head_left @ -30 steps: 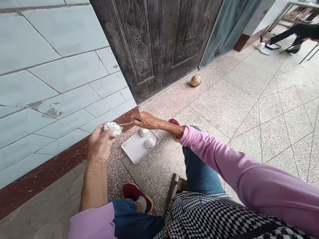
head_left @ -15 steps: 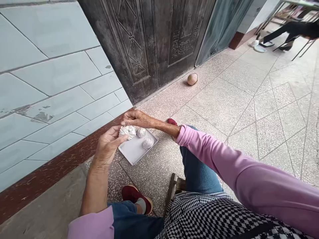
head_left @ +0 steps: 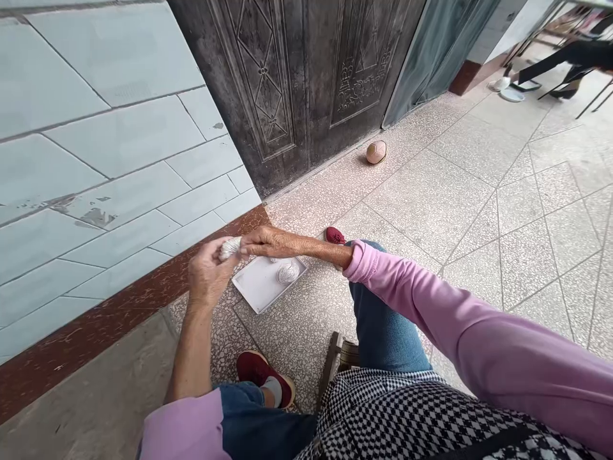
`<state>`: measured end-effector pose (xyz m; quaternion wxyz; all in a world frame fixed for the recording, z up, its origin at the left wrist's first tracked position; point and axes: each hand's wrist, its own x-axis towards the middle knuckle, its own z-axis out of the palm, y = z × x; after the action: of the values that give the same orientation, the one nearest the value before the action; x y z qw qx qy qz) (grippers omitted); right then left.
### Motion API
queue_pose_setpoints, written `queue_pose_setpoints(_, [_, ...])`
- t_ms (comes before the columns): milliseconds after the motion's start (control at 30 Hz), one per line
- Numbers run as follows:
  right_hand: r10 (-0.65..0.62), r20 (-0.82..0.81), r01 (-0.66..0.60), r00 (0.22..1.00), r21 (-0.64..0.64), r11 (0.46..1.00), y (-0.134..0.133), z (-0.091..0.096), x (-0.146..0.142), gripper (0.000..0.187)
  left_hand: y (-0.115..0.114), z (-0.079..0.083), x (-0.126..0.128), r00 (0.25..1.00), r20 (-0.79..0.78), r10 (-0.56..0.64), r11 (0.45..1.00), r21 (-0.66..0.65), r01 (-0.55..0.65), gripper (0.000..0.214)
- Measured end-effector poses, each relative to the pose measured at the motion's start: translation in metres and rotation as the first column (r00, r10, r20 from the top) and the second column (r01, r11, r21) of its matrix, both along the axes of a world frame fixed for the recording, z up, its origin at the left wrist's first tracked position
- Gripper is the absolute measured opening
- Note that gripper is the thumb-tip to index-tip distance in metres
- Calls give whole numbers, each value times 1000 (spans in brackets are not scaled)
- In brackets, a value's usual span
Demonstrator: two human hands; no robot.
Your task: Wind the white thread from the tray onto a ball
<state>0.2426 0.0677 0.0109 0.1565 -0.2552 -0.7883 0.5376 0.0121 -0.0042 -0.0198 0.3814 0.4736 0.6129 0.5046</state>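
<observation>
A small bundle of white yarn is in my left hand, with the fingers and thumb closed around it. My right hand meets the bundle's right side, its fingers pinched together at the yarn; any single strand there is too fine to see. Below both hands a shallow pale box lies on the floor. One ball of white yarn rests in its right part, and a second one is mostly hidden behind my right wrist.
A tiled wall rises at the left, beside a dark carved door. On the speckled floor near the door lies a pinkish ball. My red shoes flank the box. A seated person's legs show at the upper right.
The yarn bundle has turned and now looks narrower, more enclosed by my left hand. My right hand has come down from above the bundle to its right side, covering more of the second ball.
</observation>
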Motion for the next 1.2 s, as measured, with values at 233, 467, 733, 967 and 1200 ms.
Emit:
queue_pose_setpoints(233, [-191,-167,195,967,12,981,30,-15,2,37,-16,22,27,965,238,-112,989,-71,132,68])
queue_pose_setpoints(467, [-28,-133,40,991,83,996,13,-23,-11,38,-7,20,15,878,467,106,985,71,-157,65])
queue_pose_setpoints(733, [-56,32,54,998,63,997,-15,14,-9,41,-4,17,12,896,417,154,980,53,-193,59])
queue_pose_setpoints(967, [-22,48,21,999,32,999,-27,34,-2,48,1,7,2,895,368,251,955,55,-290,63])
queue_pose_setpoints(1200, [52,21,-54,998,116,992,-13,20,-6,36,5,-7,13,941,205,270,957,49,-285,62])
